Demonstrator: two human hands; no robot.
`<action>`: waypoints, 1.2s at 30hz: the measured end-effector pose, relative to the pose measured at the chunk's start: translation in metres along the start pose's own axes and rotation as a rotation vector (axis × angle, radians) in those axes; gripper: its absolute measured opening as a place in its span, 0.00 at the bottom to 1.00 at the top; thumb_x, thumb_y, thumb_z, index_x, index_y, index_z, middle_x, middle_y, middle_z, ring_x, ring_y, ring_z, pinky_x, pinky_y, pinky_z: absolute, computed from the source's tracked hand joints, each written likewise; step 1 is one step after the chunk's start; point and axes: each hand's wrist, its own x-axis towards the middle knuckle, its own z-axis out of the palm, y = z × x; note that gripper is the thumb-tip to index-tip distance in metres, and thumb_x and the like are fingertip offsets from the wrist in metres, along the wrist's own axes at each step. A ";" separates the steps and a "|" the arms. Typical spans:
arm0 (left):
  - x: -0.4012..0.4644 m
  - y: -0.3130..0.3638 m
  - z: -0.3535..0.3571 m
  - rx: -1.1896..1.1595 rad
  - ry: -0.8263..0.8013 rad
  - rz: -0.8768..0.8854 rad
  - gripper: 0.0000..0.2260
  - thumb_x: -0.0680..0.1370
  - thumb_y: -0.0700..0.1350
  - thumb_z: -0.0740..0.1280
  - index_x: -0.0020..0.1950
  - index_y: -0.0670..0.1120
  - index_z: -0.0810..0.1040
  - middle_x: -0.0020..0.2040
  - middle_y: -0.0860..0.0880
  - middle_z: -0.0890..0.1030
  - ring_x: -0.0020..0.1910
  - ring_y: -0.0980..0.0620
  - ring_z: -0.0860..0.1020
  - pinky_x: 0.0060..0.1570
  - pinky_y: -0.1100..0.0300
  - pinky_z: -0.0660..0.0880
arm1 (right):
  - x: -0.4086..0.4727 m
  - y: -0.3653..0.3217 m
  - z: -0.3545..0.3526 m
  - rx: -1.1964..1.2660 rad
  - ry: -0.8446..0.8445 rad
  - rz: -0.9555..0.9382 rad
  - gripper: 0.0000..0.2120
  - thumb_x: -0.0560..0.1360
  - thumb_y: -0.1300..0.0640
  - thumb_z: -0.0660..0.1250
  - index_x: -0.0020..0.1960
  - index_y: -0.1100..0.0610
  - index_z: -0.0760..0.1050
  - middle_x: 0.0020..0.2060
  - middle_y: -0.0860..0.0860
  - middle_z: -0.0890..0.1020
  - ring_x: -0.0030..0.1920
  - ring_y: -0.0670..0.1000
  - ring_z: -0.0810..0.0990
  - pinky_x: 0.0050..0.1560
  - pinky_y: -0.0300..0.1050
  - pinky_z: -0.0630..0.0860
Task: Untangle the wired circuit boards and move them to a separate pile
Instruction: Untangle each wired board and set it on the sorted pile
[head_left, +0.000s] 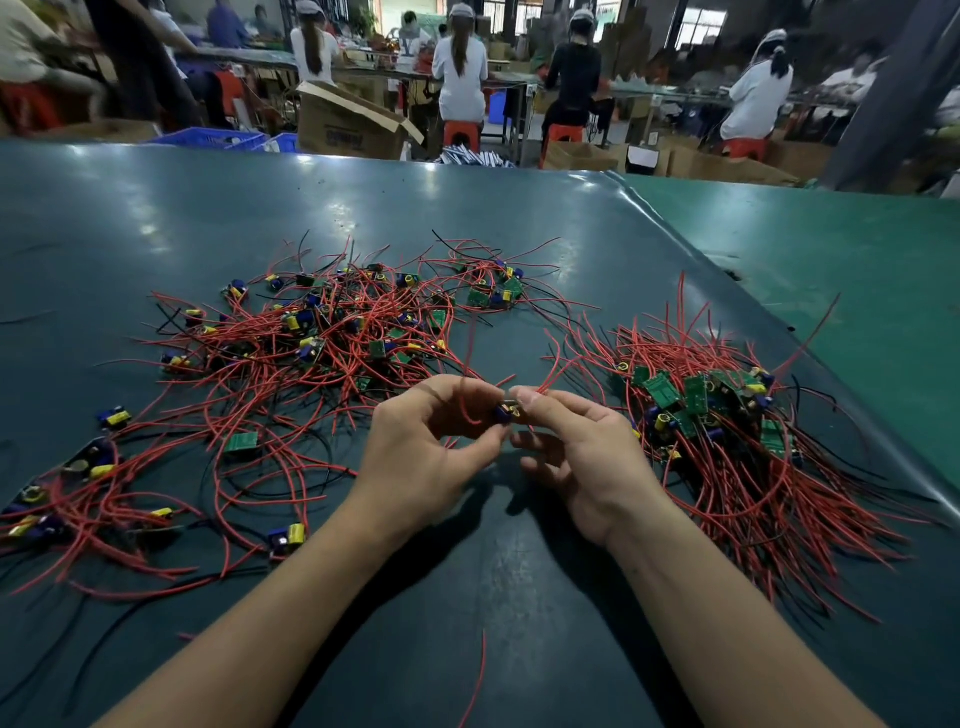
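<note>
Pinching one small circuit board between my left hand and right hand, above the table's near centre. Its red wires trail far and right, toward the sorted pile, nearer my right hand. Tangled pile lies far left.

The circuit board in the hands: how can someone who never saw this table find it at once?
On the dark green table mat, look between the tangled pile and the tidier pile. There the left hand and right hand meet, pinching one small circuit board. It alone is lifted off the mat.
</note>
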 end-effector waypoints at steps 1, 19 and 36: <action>0.000 0.001 0.001 0.018 0.008 -0.001 0.10 0.69 0.32 0.75 0.48 0.42 0.83 0.42 0.47 0.85 0.41 0.52 0.84 0.46 0.61 0.79 | -0.001 -0.001 -0.001 -0.027 0.004 -0.004 0.06 0.75 0.60 0.70 0.41 0.56 0.83 0.34 0.48 0.84 0.29 0.44 0.80 0.25 0.35 0.73; 0.010 0.012 -0.003 -0.689 0.053 -0.479 0.06 0.61 0.36 0.71 0.33 0.44 0.85 0.31 0.47 0.82 0.27 0.54 0.77 0.32 0.65 0.76 | 0.004 -0.016 -0.005 0.330 0.195 -0.220 0.01 0.70 0.62 0.74 0.41 0.58 0.82 0.31 0.50 0.82 0.30 0.43 0.77 0.25 0.34 0.71; 0.013 0.009 -0.019 -0.744 -0.056 -0.625 0.08 0.63 0.35 0.69 0.33 0.46 0.86 0.32 0.48 0.82 0.27 0.55 0.79 0.31 0.65 0.78 | 0.007 -0.022 -0.020 0.210 -0.072 -0.306 0.04 0.67 0.58 0.71 0.35 0.55 0.84 0.29 0.52 0.81 0.27 0.47 0.79 0.26 0.35 0.75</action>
